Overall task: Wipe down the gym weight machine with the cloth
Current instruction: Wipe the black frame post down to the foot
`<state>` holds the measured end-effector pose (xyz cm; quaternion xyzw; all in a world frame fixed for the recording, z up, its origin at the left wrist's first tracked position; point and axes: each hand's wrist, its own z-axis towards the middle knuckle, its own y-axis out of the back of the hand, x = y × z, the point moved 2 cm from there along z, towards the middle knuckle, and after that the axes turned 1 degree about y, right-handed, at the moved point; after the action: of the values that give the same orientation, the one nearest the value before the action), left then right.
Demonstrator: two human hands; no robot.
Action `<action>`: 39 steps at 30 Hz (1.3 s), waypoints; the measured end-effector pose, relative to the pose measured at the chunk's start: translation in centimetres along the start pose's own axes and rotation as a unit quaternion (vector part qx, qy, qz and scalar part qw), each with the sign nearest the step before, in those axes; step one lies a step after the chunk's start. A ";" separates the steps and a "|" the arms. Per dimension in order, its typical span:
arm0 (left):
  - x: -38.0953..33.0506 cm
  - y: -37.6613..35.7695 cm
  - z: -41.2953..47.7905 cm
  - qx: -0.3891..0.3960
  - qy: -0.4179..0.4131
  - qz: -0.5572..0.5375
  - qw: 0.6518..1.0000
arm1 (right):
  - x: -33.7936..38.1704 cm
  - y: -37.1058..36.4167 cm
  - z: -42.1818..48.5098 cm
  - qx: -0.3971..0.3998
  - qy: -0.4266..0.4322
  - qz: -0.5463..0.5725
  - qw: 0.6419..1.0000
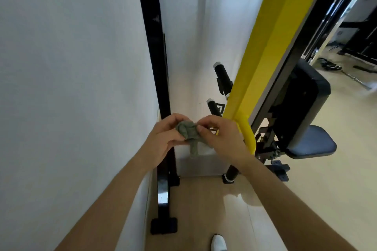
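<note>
Hands first: left hand (165,134) and right hand (221,136) raised together in front of the body, both grasping one small grey-green cloth (188,133). Left fingers curled round the bunched upper part of the cloth, thumb across it. Right thumb and fingertips pinching the cloth's right edge. Loose tail of the cloth hanging down between the two wrists, touching nothing else. Bare forearms reaching in from the lower corners of the view.

Just beside the right hand, on its far side: yellow beam (271,47) of the gym weight machine (285,98), slanting from top right down to a rounded yellow end just right of the right wrist. Cloth close to the beam but apart from it, not on any part of the machine. Black padded backrest (302,96) and dark blue seat (314,142) to the right of the beam. Two black roller handles (221,76) with pale end caps to the left of the beam, above the hands.

Behind the left hand: black upright post (155,36) running along a white wall (61,67), its black foot resting on the floor below. Pale wood-look floor (204,210) underneath, with a white shoe (219,242) at the bottom edge. Farther right, blurred dark equipment on the floor, too indistinct to tell apart
</note>
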<state>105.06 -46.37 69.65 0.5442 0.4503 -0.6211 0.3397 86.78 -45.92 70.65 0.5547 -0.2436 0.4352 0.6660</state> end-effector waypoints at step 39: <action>-23.7 12.0 7.7 -0.264 -0.213 0.466 0.817 | 14.9 4.8 22.2 -0.016 0.113 -0.097 0.989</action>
<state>117.40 -59.52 90.69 0.4324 0.2058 -0.3464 0.8066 93.74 -62.34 91.11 0.5122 -0.1192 0.4242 0.7372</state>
